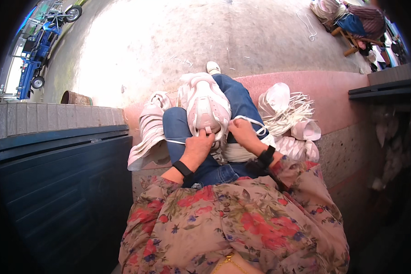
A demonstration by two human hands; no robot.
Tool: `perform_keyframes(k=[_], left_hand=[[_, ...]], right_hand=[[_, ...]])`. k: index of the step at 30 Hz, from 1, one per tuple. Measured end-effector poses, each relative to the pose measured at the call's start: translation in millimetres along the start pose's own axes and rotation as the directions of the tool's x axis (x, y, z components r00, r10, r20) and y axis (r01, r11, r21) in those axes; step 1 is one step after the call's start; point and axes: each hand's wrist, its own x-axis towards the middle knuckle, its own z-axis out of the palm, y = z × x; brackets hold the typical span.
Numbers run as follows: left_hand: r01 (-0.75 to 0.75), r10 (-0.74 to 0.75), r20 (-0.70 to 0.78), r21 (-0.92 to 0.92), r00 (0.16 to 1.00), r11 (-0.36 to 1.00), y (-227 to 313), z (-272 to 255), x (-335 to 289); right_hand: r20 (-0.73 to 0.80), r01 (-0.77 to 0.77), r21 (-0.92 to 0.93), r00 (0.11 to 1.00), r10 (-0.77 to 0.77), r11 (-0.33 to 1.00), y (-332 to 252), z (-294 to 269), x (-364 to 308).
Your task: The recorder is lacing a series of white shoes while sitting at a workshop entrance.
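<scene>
A pale pink and white shoe upper (208, 102) lies across my lap, between my jeans-clad knees. My left hand (199, 148) is closed at its near edge, fingertips beside a small white tab. A thin white lace stretches leftward from this hand over my left knee. At the upper's right side, my right hand (245, 135) pinches a white shoelace (255, 122), which loops out to the right. The fingertips of both hands are partly hidden. More white material lies beneath the right forearm.
Stacked uppers (147, 128) lean beside my left leg, with more uppers (297, 148) at my right. A bundle of white laces (293, 112) lies there too. Dark blue panels (64, 182) stand left. Farther off are a brown bucket (76, 98), a blue cargo tricycle (32, 59) and a wooden stool (347, 42).
</scene>
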Motion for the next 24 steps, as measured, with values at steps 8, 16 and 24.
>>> perform_keyframes(k=[8,16,24], left_hand=[[0.012,-0.012,-0.070,-0.001,0.997,1.000,3.1,13.1,10.0],[0.003,0.015,0.101,-0.176,0.995,0.984,10.7,-8.9,0.1],[0.344,-0.263,0.290,-0.920,0.920,0.189,-8.6,-38.5,3.0]], right_hand=[[-0.059,0.408,-0.691,0.790,-0.610,0.596,-22.0,9.0,18.0],[-0.045,0.398,-0.692,0.809,-0.586,0.603,-20.2,6.8,8.1],[0.307,0.645,-0.153,0.751,-0.584,0.749,-33.1,12.5,-37.5]])
